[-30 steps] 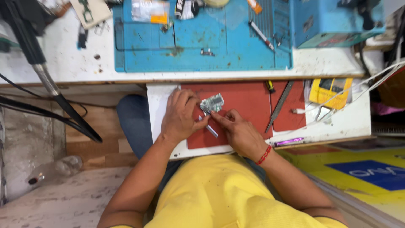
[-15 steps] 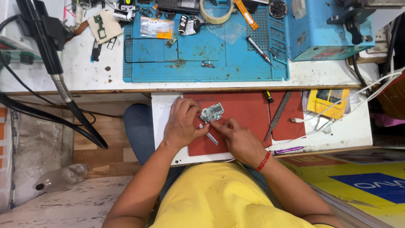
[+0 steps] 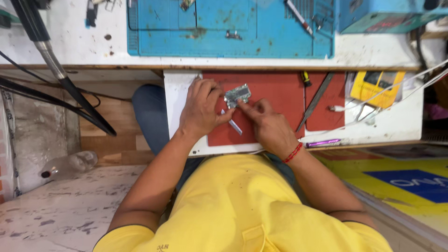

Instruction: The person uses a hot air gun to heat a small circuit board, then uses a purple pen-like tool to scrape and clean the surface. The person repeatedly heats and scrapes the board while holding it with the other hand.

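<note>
The left hand lies on the red mat with its fingers curled loosely, the fingertips touching the left edge of a small metal part and the thumb resting by a thin white stick that lies under it. The right hand has its thumb and forefinger pressed together in a pinch on the lower right edge of the same part; a red thread band circles that wrist. The metal part is a small, flat, silver-grey piece with an uneven outline, sitting near the middle of the red mat, between the two hands. The mat lies on a white pull-out shelf, where a screwdriver, tweezers and a purple pen-like tool also lie. Beyond it is a stained white desk with a blue work mat. The person wears a yellow shirt, and a plastic bottle lies on the marble floor.
</note>
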### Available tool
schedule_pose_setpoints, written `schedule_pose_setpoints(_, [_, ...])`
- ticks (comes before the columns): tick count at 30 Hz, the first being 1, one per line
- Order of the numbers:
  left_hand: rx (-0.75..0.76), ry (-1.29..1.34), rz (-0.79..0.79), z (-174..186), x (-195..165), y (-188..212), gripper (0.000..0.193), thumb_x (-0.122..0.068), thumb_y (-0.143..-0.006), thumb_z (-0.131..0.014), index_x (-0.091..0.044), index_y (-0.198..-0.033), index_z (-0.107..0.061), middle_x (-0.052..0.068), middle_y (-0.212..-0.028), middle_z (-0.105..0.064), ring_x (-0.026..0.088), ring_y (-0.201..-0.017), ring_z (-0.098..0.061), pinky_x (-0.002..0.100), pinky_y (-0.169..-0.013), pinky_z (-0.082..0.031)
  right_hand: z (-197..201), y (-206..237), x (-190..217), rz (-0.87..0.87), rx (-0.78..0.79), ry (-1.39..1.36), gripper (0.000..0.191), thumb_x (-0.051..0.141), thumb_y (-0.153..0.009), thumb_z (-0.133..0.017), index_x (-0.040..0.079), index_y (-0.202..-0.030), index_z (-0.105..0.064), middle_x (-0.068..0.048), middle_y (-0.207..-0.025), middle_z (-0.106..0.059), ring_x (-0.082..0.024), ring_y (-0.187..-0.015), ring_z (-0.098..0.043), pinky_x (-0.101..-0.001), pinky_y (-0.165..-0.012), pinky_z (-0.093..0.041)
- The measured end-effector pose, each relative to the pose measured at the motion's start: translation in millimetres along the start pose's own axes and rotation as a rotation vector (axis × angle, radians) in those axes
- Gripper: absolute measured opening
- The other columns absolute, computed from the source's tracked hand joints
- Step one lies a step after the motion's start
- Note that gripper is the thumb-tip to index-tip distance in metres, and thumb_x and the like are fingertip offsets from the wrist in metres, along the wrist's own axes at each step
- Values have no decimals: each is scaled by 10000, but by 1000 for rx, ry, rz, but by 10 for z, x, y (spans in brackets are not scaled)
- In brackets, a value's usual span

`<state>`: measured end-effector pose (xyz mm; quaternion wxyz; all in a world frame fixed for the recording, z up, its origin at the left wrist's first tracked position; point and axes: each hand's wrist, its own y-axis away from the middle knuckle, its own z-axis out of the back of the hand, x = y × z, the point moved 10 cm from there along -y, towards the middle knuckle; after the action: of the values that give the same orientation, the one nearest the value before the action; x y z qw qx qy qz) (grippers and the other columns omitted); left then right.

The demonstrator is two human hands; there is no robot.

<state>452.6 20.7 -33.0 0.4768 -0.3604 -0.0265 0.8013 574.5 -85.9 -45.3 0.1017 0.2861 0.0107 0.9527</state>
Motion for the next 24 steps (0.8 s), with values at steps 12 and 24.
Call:
schedule_pose_setpoints(12, [-66,50,-22,110,-55,-24,494,-249,-679,-960,-14,-1026,-697,120,-1098,-586,317,-1070,-554,452,-1006,-471,133,-21,-6,-57,-101,37,540,2,-935,-550,202,-1431,-620,-152,-1057,-627,-390,-774,-669,-502,-664,-535])
schedule_pose_setpoints(24, [-34,-28,-79,26,-59,27,463,-247,-678,-938,-17,-1015,-719,79,-1082,-615,296,-1139,-577,577,-1129,-398,95,35,109,83,-45,-14,628,-37,-848,-561,213,-1420,-631,-133,-1059,-614,-368,-781,-673,-475,-665,-554])
